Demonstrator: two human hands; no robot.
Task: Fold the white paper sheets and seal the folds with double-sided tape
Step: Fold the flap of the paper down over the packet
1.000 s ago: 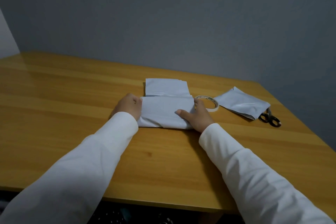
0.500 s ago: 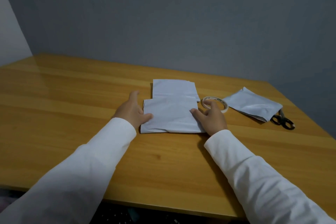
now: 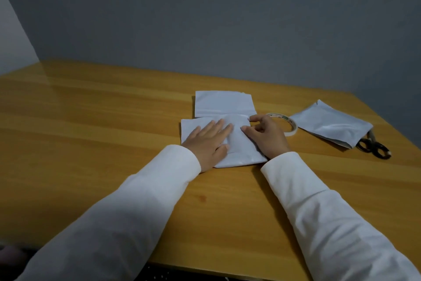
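A folded white paper sheet (image 3: 239, 150) lies on the wooden table (image 3: 91, 139) in front of me. My left hand (image 3: 208, 141) lies flat on it with straight fingers, pressing it down. My right hand (image 3: 265, 137) rests on the sheet's right edge, its forefinger and thumb at the upper right corner; whether they pinch the paper I cannot tell. A second folded sheet (image 3: 224, 103) lies just behind the first. A roll of double-sided tape (image 3: 288, 124) sits directly right of my right hand. A third folded sheet (image 3: 332, 127) lies farther right.
Black-handled scissors (image 3: 373, 147) lie at the right, partly under the third sheet. A grey wall stands behind the table. The table's front edge runs below my forearms, and its right edge is close to the scissors.
My left hand slid from the sheet's left edge onto its middle and flattened. My right hand's fingers moved up to the upper right corner. The view shifted slightly left.
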